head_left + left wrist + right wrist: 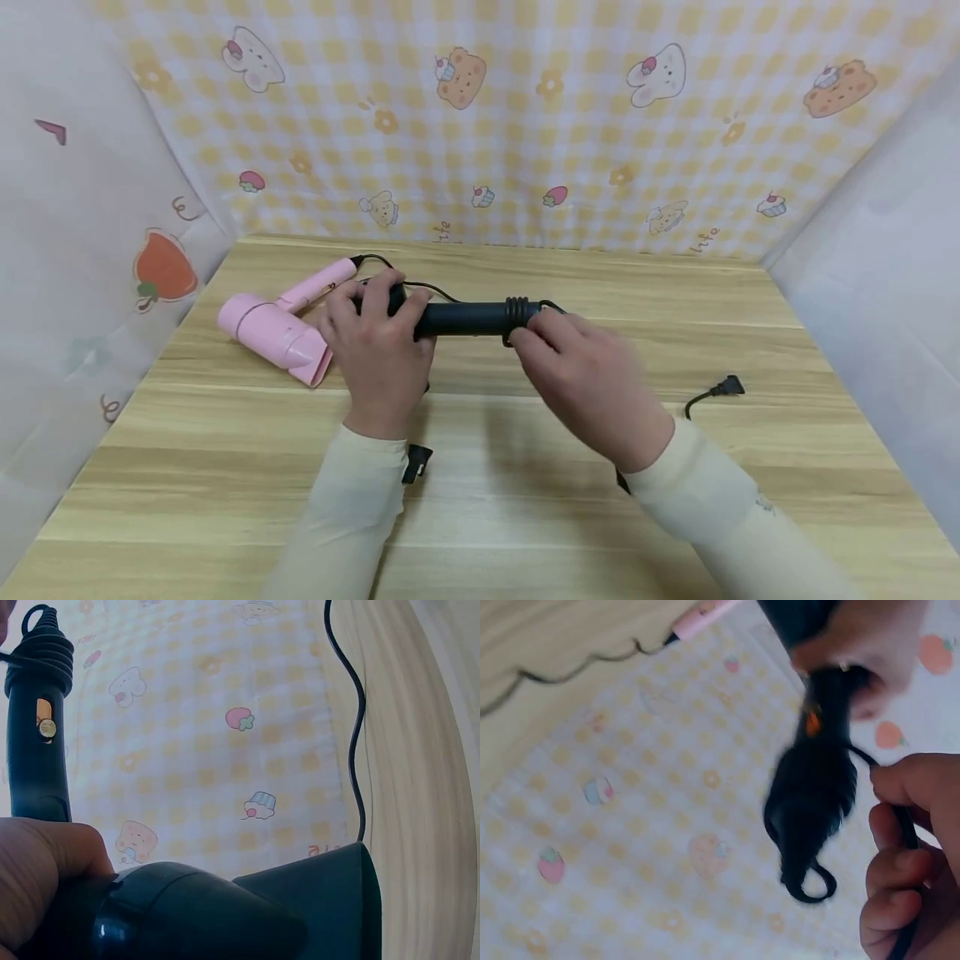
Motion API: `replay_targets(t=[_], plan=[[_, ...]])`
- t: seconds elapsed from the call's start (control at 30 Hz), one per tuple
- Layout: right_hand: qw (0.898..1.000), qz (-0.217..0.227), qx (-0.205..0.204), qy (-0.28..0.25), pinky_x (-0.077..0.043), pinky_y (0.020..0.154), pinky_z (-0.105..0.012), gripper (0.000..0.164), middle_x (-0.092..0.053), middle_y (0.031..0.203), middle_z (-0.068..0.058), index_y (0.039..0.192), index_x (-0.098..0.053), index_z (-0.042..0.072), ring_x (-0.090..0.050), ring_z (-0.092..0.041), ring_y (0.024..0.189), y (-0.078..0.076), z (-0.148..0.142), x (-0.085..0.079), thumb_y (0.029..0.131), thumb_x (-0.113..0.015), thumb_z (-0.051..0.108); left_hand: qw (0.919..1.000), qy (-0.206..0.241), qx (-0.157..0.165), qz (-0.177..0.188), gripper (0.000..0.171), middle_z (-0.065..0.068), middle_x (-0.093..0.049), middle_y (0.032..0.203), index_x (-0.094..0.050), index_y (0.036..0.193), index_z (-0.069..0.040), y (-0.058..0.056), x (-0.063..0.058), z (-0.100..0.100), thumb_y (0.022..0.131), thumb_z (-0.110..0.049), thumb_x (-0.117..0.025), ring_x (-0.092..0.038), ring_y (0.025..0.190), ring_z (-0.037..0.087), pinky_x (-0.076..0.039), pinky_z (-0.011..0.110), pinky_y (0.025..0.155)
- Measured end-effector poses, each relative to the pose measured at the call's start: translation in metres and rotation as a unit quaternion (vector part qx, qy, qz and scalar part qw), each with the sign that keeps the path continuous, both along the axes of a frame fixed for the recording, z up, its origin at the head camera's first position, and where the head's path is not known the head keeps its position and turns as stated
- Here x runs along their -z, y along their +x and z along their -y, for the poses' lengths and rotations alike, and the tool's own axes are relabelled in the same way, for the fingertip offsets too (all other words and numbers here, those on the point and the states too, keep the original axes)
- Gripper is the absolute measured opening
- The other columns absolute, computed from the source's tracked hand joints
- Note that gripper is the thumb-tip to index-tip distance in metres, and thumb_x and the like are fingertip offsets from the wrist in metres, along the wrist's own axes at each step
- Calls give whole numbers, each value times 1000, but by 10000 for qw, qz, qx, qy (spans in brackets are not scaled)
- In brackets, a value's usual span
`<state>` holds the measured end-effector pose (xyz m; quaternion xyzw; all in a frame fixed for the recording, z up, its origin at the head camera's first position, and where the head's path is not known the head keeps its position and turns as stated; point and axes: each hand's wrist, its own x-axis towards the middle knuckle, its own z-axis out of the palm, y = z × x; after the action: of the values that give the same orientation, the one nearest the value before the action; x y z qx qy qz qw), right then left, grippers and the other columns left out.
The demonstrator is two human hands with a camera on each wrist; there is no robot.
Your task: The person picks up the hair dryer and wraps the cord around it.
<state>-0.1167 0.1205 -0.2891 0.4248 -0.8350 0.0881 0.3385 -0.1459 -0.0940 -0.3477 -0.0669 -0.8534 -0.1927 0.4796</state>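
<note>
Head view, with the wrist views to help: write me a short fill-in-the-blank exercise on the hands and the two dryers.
1. The left hand holds the black dryer, while the right hand holds its ____.
2. Coils are wrapped around that dryer's ____.
3. The other dryer, lying on the table, is coloured ____.

Missing words: cord; handle; pink.

The left hand (381, 346) partly hides the black hair dryer (467, 319); its wound cord (810, 784) blurs in the right wrist view.
</note>
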Motion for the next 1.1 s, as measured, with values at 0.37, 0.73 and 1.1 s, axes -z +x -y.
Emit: replay_targets(t=[0.37, 0.73, 1.1], plan=[[9980, 594, -158, -116, -49, 52, -31, 19, -60, 87, -5, 95, -66, 8, -57, -15, 60, -26, -14, -27, 83, -80, 8, 9994, -288, 207, -37, 15, 8, -62, 114, -76, 91, -13, 3, -7, -3, 79, -6, -78, -47, 103, 38, -33, 57, 88], [9813, 1842, -301, -462, -46, 65, -31, 14, -56, 89, -5, 97, -70, 5, -56, -19, 73, -48, -18, -28, 85, -78, 9, 9985, -494, 220, -118, 11, 6, -62, 112, -76, 89, -14, 3, -9, -1, 81, -6, -76, -48, 102, 36, -33, 59, 89], [9559, 2846, -345, -642, -45, 67, -31, 13, -61, 92, 3, 103, -75, 11, -54, -11, 75, -70, -27, -21, 90, -73, 13, 9973, -640, 320, -156, 12, 5, -62, 111, -75, 87, -15, 5, -13, 3, 81, -5, -75, -48, 101, 35, -33, 60, 89]])
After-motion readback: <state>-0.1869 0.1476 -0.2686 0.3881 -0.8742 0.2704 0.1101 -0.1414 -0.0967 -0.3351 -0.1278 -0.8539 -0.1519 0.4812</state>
